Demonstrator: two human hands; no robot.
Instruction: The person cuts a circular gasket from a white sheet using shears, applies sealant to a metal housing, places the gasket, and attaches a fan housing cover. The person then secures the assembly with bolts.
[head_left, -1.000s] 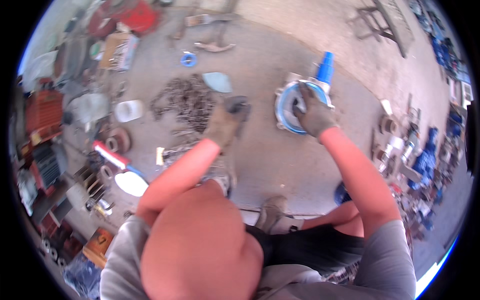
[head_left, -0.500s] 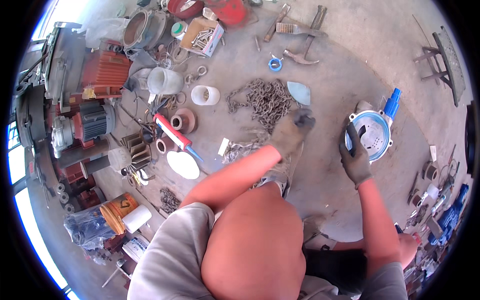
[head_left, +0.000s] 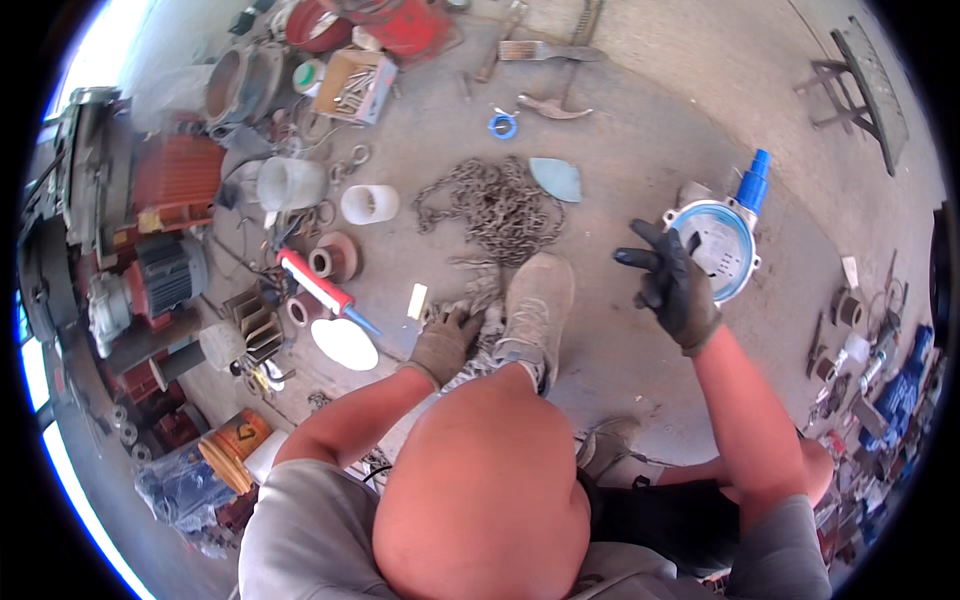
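My left hand [head_left: 447, 343], in a grey-brown work glove, reaches down beside my shoe. Its fingers are slightly apart and touch a crumpled grey rag [head_left: 486, 310]. On the right, my gloved right hand [head_left: 675, 285] is held up with fingers spread and nothing in them. It overlaps the left edge of a round metal housing [head_left: 722, 250], which has a blue ring inside its rim and bolt lugs around it. From the top of the housing sticks out a blue cylindrical fitting [head_left: 753, 182]. A heap of rusty chain [head_left: 505, 210] lies ahead of my shoe [head_left: 540, 305].
A red-and-white sealant tube [head_left: 315, 280], a white disc [head_left: 345, 344] and flanged bushings [head_left: 334, 257] lie left. Beyond are plastic cups [head_left: 370, 204], a box of bolts [head_left: 355, 87], a hammer [head_left: 556, 107] and a wire brush [head_left: 550, 51]. Motors [head_left: 165, 275] line the left side.
My left hand has come back from over the chain to the rag beside my shoe. My right hand has left the housing's rim and spread its fingers. The view has shifted slightly.
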